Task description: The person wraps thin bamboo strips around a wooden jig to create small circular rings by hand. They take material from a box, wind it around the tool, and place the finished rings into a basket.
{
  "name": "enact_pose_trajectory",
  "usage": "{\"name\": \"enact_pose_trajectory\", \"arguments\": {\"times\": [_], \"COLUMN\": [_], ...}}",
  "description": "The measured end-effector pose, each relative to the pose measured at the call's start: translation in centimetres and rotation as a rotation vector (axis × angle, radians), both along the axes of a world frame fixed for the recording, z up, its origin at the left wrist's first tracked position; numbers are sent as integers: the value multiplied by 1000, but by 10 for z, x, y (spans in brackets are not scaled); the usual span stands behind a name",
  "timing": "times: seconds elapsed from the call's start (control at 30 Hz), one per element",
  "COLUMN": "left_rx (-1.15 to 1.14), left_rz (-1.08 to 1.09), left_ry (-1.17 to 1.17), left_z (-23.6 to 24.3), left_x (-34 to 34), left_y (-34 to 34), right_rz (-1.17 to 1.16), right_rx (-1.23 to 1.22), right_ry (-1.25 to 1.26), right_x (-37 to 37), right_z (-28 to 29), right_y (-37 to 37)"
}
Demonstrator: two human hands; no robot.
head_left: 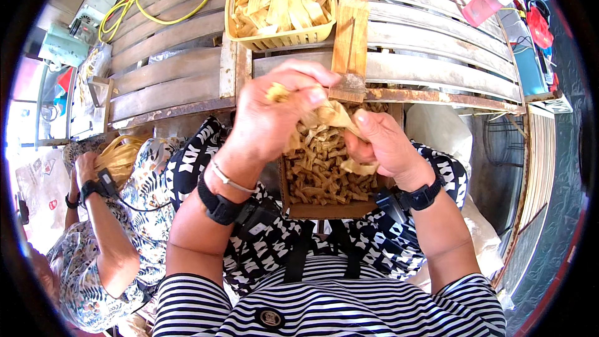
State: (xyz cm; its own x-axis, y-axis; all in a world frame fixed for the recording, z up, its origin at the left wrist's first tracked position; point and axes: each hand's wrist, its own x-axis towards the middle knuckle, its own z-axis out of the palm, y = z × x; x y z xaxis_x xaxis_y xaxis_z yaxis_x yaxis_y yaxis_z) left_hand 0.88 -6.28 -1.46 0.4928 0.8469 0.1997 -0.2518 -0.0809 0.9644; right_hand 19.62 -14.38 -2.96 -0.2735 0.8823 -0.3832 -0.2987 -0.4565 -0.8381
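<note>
Both my hands are closed on a pale yellow, limp flat strip (337, 116), held stretched and twisted between them over a cardboard box (324, 211). My left hand (271, 109), fingers curled and slightly blurred, grips the strip's left end. A yellowish bit of it pokes out between the fingers. My right hand (392, 153) pinches the other end between thumb and fingers, with a loose tail hanging below. In the box, between my knees, lies a heap of short, knotted tan pieces (321, 171). What exactly the strip is made of I cannot tell.
On the slatted table (430, 72) stands a yellow basket (284, 40) of flat strips, beside a wooden board (350, 31). A pink bottle (490, 0) and a yellow cable (140, 0) lie farther off. At left, a co-worker's hand (87, 167) holds long yellow strips.
</note>
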Motion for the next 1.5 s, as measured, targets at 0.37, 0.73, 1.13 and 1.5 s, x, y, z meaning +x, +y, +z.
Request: {"name": "enact_pose_trajectory", "arguments": {"times": [0.37, 0.73, 1.13, 1.5], "left_rx": [-516, -465, -151, -546], "left_rz": [-307, 70, 296, -513], "left_ry": [147, 205, 667, 742], "left_z": [7, -7, -52, 13], "left_x": [1, 27, 42, 28], "left_y": [0, 9, 51, -13], "right_rz": [-48, -384, -555, -310], "right_rx": [-218, 377, 463, 909], "right_ry": [66, -676, -1207, -802], "right_x": [-3, 21, 37, -14], "right_z": [7, -4, -33, 4], "right_y": [3, 27, 71, 23]}}
